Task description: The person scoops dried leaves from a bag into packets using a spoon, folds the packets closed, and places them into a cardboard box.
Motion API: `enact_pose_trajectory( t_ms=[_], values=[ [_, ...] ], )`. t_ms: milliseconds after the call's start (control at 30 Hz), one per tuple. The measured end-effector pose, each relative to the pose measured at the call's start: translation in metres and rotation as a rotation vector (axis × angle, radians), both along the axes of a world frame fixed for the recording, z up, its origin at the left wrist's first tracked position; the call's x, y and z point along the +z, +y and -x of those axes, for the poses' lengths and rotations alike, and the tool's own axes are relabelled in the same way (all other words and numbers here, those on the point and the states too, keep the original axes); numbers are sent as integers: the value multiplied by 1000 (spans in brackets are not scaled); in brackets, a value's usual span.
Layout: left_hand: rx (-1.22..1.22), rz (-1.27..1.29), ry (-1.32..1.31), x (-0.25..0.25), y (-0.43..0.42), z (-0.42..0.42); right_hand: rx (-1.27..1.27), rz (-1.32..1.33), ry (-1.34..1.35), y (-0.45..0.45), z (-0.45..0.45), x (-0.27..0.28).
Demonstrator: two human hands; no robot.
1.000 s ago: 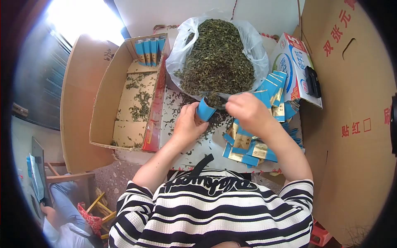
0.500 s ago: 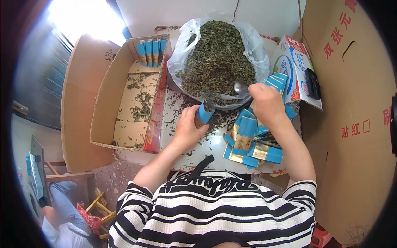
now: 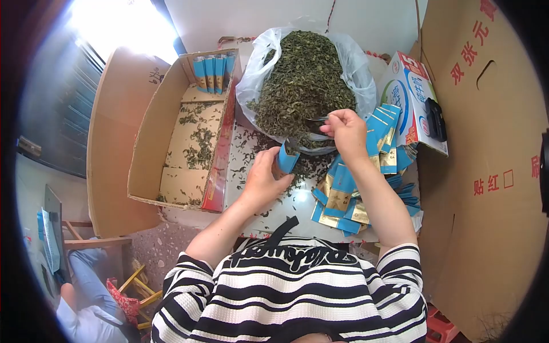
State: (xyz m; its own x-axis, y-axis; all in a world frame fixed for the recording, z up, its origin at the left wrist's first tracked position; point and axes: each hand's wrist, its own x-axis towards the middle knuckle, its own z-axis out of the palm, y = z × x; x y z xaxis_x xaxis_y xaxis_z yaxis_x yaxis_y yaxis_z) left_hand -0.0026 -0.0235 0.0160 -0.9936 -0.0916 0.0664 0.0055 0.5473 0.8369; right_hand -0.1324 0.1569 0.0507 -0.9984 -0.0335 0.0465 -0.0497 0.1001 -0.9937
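Upright in my left hand [image 3: 266, 175] is a blue packet [image 3: 287, 160] with its top open, its fingers wrapped round the sides. My right hand [image 3: 346, 132] pinches the handle of a metal spoon [image 3: 321, 119], whose bowl is in the dried leaves at the front of the heap. The heap of dark green leaves [image 3: 303, 80] fills a clear plastic bag [image 3: 251, 77] just behind both hands. Blue and gold packets [image 3: 339, 197] lie in a loose pile under and beside my right forearm. How full the held packet is, I cannot tell.
To the left stands an open cardboard box [image 3: 171, 134] with several filled-looking blue packets [image 3: 210, 74] and scattered leaves. A milk carton box [image 3: 409, 103] is at the right, before a large cardboard sheet [image 3: 486, 228]. Another person [image 3: 91, 286] sits at the lower left.
The spoon was near the packet's mouth, then moved away to the right over the bag; now its bowl is down in the leaves. My left hand has kept its hold on the packet.
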Motion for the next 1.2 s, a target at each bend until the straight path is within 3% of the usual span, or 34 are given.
enact_pose_trajectory(
  t_ms=[400,700,900,967,1067,1200],
  values=[
    [-7,-25,-24,13,-3,7,80,65,111,31,-11,-3],
    [-18,-19,-59,16,-3,10,315,30,169,44,-27,19],
    [-19,-15,-6,7,-1,9,409,-394,532,39,-44,45],
    [-8,-6,31,2,0,8,475,-681,1068,35,-48,53],
    [8,25,79,-1,1,5,602,-855,1149,31,-60,65],
    [17,8,117,-4,1,4,535,-825,1291,28,-64,68]
  ],
)
